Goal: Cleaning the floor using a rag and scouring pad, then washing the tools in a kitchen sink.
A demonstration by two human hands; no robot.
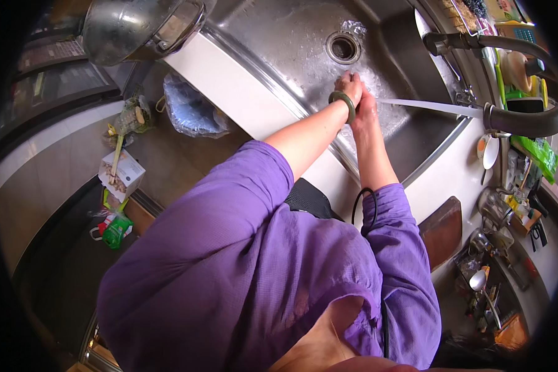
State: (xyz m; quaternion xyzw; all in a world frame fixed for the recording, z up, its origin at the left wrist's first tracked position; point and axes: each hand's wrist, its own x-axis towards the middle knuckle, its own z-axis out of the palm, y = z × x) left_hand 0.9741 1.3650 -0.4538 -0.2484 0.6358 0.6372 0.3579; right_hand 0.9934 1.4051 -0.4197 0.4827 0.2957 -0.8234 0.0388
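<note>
Over the metal sink basin, below the drain, my two wet hands touch each other. My left hand has a green bangle at its wrist and lies against the fingers of the other. My right hand is pressed beside it, palm partly hidden. A stream of water runs from the curved faucet and reaches the basin just right of my hands. No object shows in either hand; whatever lies between the palms is hidden.
A large metal pot stands at the upper left on the white counter. A bin with a plastic liner is below it. Right of me are a cutting board, a white bowl, a glass jug and a ladle.
</note>
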